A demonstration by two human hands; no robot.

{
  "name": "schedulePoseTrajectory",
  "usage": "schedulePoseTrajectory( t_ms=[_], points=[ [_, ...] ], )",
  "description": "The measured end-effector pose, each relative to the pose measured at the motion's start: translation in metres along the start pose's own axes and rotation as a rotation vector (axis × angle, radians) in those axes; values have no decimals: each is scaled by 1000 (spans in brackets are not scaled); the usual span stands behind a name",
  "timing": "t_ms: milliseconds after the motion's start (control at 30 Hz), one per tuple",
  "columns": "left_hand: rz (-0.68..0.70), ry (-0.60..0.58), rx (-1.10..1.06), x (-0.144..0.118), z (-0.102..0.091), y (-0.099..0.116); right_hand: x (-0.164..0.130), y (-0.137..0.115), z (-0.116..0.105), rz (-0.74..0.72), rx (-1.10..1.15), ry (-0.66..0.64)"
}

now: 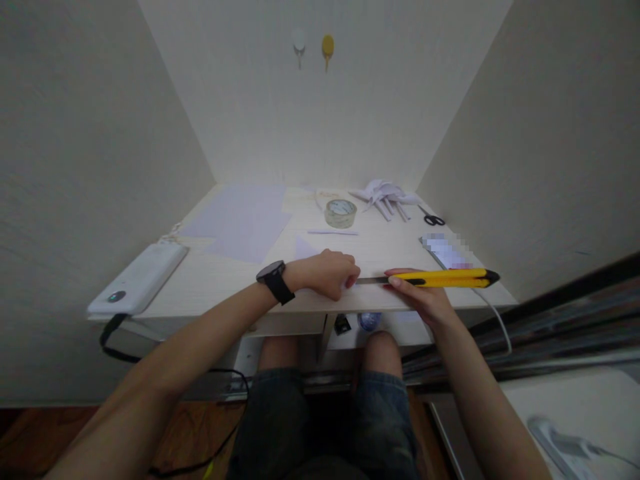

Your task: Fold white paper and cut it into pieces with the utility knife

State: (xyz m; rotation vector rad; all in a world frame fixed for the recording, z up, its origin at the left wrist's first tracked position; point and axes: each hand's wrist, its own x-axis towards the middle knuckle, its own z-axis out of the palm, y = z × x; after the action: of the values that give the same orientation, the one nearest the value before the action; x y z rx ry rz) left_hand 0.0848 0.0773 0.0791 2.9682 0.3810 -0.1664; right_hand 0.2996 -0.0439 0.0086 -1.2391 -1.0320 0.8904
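My right hand (425,300) grips a yellow utility knife (450,278), its blade (373,281) slid out and pointing left. The blade's tip reaches the curled fingers of my left hand (334,272), which is closed above the front part of the desk. A small pale bit shows at those fingers, but what they hold is mostly hidden. Just beyond the left hand lies a pale paper piece (304,248). Farther back are a thin paper strip (333,233) and a roll of clear tape (341,213).
Pale paper sheets (245,220) cover the desk's left side. Folded paper pinwheels (385,195), black-handled scissors (434,219) and a phone (443,250) lie at the right. A white power bank (143,277) with a black cable sits at the left edge. Walls enclose the desk (225,290).
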Motion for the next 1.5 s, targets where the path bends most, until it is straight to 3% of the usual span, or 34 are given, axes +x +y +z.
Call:
schedulePoseTrajectory(
  t_ms=[267,533,833,1267,1500],
  points=[
    [-63,-42,127,1,-7,3,3,4,-4,-12,-93,-19],
    [-49,19,217,5,6,5,2,2,-1,-6,-66,-18],
    [37,82,256,4,-3,2,2,2,-1,-15,-65,-11],
    [150,193,75,-9,5,-15,3,6,2,-11,128,107],
    [181,239,11,-6,12,-24,4,9,-1,-12,62,70]
  ],
)
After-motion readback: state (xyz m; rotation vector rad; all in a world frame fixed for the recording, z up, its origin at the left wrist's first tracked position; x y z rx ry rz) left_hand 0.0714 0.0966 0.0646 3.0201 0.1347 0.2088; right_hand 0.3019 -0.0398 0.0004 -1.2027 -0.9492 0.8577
